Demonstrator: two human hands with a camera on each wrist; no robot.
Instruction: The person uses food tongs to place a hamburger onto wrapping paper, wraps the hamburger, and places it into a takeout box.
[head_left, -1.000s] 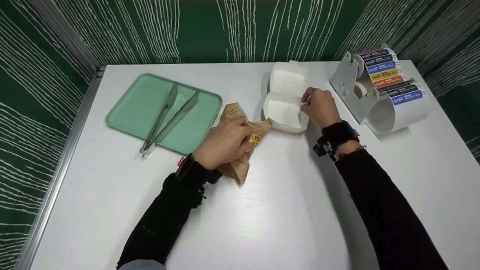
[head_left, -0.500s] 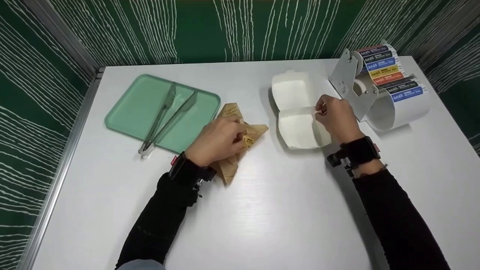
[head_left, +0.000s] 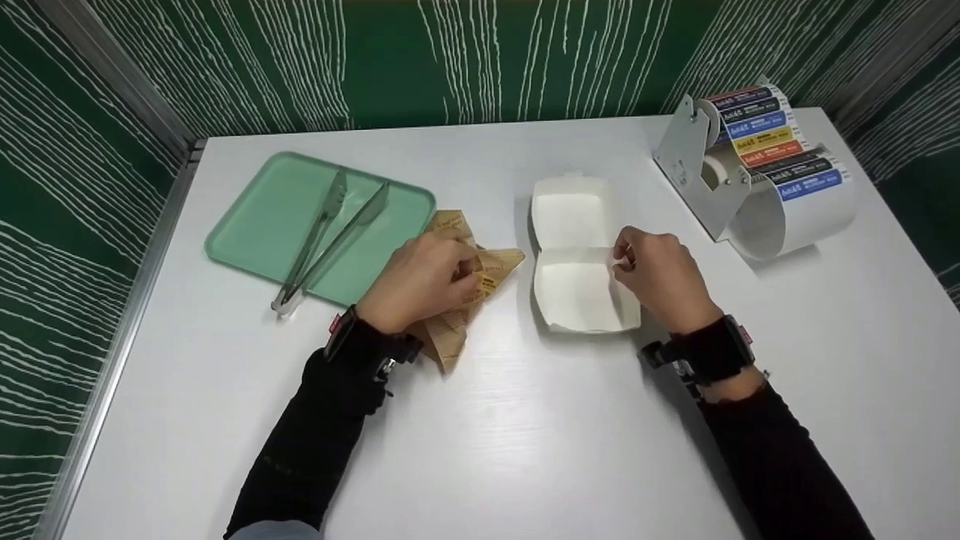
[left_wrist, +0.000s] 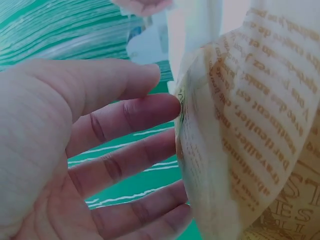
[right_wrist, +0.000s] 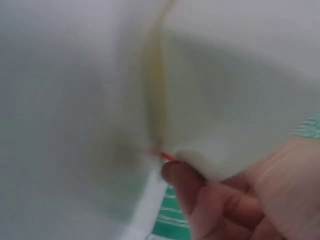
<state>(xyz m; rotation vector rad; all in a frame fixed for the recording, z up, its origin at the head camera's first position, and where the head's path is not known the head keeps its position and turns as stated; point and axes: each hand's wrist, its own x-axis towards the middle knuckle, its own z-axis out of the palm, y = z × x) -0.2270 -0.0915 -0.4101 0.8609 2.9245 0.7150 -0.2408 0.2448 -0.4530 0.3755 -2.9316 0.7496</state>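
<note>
A white clamshell takeaway box (head_left: 581, 289) lies open on the table with its lid laid back. My right hand (head_left: 664, 274) pinches the box's right side near the hinge; the right wrist view (right_wrist: 225, 200) shows the fingertips at its edge. To the left lies a bundle of brown printed wrapping paper (head_left: 491, 274) with pointed corners; its contents are hidden. My left hand (head_left: 420, 281) lies over the bundle. In the left wrist view its fingers (left_wrist: 132, 112) are nearly straight, their tips touching the paper wrapper (left_wrist: 250, 115), and the thumb stands apart from it.
A green tray (head_left: 255, 217) sits at the left, with metal tongs (head_left: 319, 251) lying across it and over its front edge. At the back right stands a metal label dispenser (head_left: 694, 172) with a curling strip of coloured labels (head_left: 772, 146). A patterned green wall backs the white table (head_left: 480, 450).
My right hand has drawn the takeaway box toward me, first rightward, then back a little left. My left hand and the paper bundle have shifted slightly left in view.
</note>
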